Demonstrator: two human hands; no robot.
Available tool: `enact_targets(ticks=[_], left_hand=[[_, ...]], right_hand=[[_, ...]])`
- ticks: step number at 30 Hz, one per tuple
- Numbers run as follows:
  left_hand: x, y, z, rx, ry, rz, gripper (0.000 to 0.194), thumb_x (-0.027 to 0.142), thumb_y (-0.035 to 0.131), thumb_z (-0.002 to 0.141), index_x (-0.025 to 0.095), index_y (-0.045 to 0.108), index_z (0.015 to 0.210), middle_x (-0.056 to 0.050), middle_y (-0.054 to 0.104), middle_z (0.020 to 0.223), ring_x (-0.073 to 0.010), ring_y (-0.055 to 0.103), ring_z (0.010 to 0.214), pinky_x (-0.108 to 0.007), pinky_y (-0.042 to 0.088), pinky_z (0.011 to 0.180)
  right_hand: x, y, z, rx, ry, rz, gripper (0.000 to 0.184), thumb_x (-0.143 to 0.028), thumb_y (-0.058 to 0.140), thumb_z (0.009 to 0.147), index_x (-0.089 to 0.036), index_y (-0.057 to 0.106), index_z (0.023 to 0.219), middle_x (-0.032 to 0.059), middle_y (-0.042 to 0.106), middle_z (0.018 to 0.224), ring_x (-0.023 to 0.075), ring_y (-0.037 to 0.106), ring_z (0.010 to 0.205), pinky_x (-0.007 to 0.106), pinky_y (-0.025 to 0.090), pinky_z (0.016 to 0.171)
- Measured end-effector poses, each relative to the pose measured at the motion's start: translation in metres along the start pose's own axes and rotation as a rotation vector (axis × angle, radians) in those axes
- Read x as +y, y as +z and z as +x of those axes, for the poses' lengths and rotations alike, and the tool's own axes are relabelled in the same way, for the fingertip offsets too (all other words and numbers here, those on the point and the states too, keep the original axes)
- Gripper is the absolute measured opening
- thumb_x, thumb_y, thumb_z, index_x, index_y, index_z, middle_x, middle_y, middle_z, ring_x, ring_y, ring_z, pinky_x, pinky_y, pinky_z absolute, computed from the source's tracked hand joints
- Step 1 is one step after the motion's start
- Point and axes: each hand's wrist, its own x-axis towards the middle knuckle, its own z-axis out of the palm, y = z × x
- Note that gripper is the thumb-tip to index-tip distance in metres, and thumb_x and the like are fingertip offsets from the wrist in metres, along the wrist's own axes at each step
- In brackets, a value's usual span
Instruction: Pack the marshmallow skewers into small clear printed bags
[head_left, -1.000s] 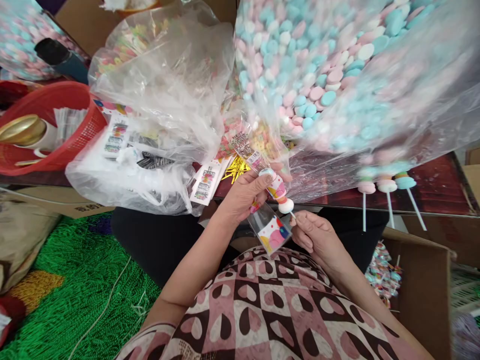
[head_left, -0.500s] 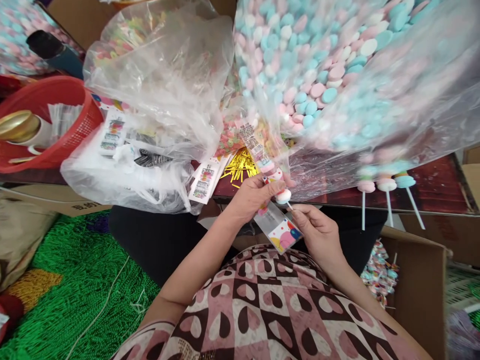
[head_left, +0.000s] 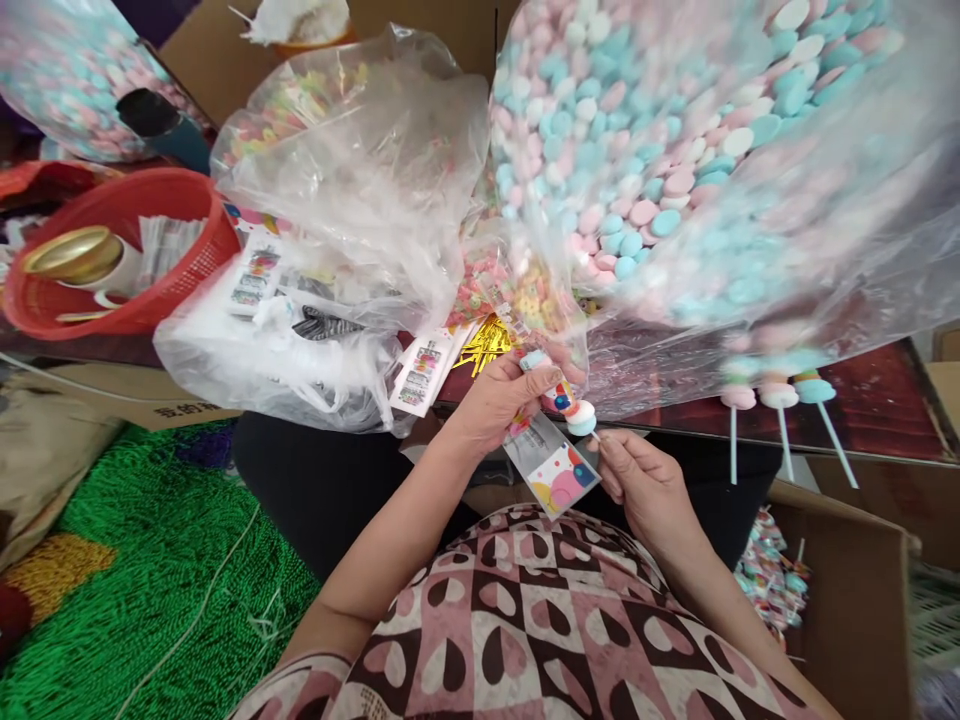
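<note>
My left hand [head_left: 496, 398] is closed around a clear printed wrapper bag [head_left: 553, 473] with pink, blue and yellow dots at its lower end. My right hand [head_left: 646, 482] pinches the white stick of a candy skewer [head_left: 564, 393], a stack of blue, pink and white discs. The stack sits inside the top of the wrapper, between the two hands, above my lap. A sheet of gold twist ties [head_left: 485, 340] lies on the table edge just behind my left hand.
A huge clear bag of pastel candy discs [head_left: 675, 150] fills the upper right. Three finished skewers [head_left: 776, 395] lean over the table edge. A red basket [head_left: 180, 265] with a gold tape roll sits left, crumpled plastic bags [head_left: 337, 200] beside it. A cardboard box [head_left: 840, 580] with wrapped candies stands at right.
The view shifted slightly. The candy stack has slid a little lower into the wrapper, and both hands have stayed together at the same place.
</note>
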Motion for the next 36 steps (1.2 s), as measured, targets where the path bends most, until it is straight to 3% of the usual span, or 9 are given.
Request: enact_targets(ticks=[3, 9, 13, 16, 19, 23, 29, 34, 36], left_hand=[[-0.008, 0.004, -0.001, -0.026, -0.035, -0.035, 0.037, 0.041, 0.083, 0.070, 0.013, 0.072, 0.091, -0.006, 0.073, 0.078, -0.0030, 0.048, 0.046, -0.016, 0.024, 0.038], [-0.018, 0.006, -0.002, -0.099, -0.050, -0.003, 0.040, 0.044, 0.079, 0.075, 0.014, 0.071, 0.100, -0.006, 0.074, 0.085, 0.0013, 0.034, 0.038, -0.018, 0.022, 0.036], [-0.004, 0.001, -0.001, 0.007, 0.008, -0.033, 0.045, 0.047, 0.085, 0.066, 0.017, 0.067, 0.095, 0.001, 0.069, 0.072, 0.0007, 0.032, 0.036, -0.017, 0.022, 0.034], [0.007, -0.001, 0.001, 0.094, 0.030, -0.052, 0.048, 0.049, 0.088, 0.058, 0.016, 0.067, 0.086, 0.002, 0.064, 0.063, -0.0033, 0.044, 0.041, -0.016, 0.028, 0.036], [0.009, 0.000, 0.003, 0.136, 0.013, -0.043, 0.043, 0.045, 0.087, 0.062, 0.014, 0.069, 0.086, 0.000, 0.066, 0.065, -0.0061, 0.052, 0.047, -0.016, 0.032, 0.038], [0.000, 0.000, 0.005, 0.164, 0.033, -0.049, 0.040, 0.046, 0.083, 0.068, 0.015, 0.069, 0.090, -0.002, 0.071, 0.074, -0.0027, 0.043, 0.041, -0.016, 0.021, 0.033], [-0.014, 0.000, 0.005, 0.083, 0.006, 0.021, 0.041, 0.050, 0.080, 0.072, 0.016, 0.069, 0.094, -0.003, 0.074, 0.083, 0.0003, 0.035, 0.036, -0.018, 0.021, 0.033], [-0.015, 0.004, 0.002, 0.023, -0.011, 0.069, 0.041, 0.051, 0.079, 0.073, 0.015, 0.071, 0.091, -0.004, 0.075, 0.085, 0.0004, 0.035, 0.038, -0.018, 0.023, 0.034], [-0.015, 0.006, 0.002, 0.029, -0.006, 0.066, 0.041, 0.052, 0.077, 0.074, 0.015, 0.071, 0.090, -0.004, 0.074, 0.084, 0.0005, 0.035, 0.037, -0.019, 0.022, 0.033]], right_hand=[[-0.005, 0.003, 0.001, -0.029, 0.020, 0.015, 0.033, -0.051, 0.066, 0.088, -0.018, 0.066, 0.082, -0.0077, 0.036, 0.047, 0.0060, 0.028, 0.043, 0.023, 0.017, 0.044], [-0.013, 0.013, 0.006, -0.045, 0.095, 0.164, 0.035, -0.053, 0.069, 0.084, -0.019, 0.064, 0.079, -0.0093, 0.033, 0.046, 0.0048, 0.023, 0.042, 0.023, 0.014, 0.043], [-0.010, 0.009, 0.005, -0.082, 0.089, 0.131, 0.036, -0.053, 0.069, 0.085, -0.018, 0.064, 0.079, -0.0090, 0.033, 0.046, 0.0050, 0.026, 0.042, 0.023, 0.016, 0.043], [-0.009, 0.005, 0.004, -0.122, 0.127, 0.116, 0.035, -0.052, 0.070, 0.083, -0.017, 0.064, 0.078, -0.0094, 0.033, 0.045, 0.0050, 0.026, 0.041, 0.023, 0.016, 0.043], [-0.009, 0.005, 0.003, -0.090, 0.125, 0.144, 0.034, -0.052, 0.072, 0.082, -0.018, 0.067, 0.082, -0.0088, 0.035, 0.048, 0.0056, 0.028, 0.043, 0.023, 0.021, 0.045], [-0.007, 0.005, 0.003, 0.026, 0.037, 0.071, 0.028, -0.046, 0.076, 0.080, -0.020, 0.070, 0.087, -0.0055, 0.045, 0.059, 0.0070, 0.034, 0.050, 0.023, 0.026, 0.048], [-0.004, 0.012, 0.005, 0.103, 0.016, 0.062, 0.027, -0.046, 0.074, 0.081, -0.020, 0.072, 0.085, -0.0044, 0.046, 0.057, 0.0075, 0.033, 0.050, 0.023, 0.024, 0.046], [-0.010, 0.012, 0.009, -0.007, 0.192, 0.242, 0.029, -0.047, 0.075, 0.078, -0.019, 0.069, 0.080, -0.0103, 0.030, 0.044, 0.0050, 0.020, 0.040, 0.022, 0.020, 0.041], [-0.009, 0.009, 0.009, -0.041, 0.207, 0.199, 0.032, -0.050, 0.073, 0.080, -0.018, 0.069, 0.081, -0.0099, 0.032, 0.043, 0.0053, 0.020, 0.039, 0.022, 0.019, 0.040]])
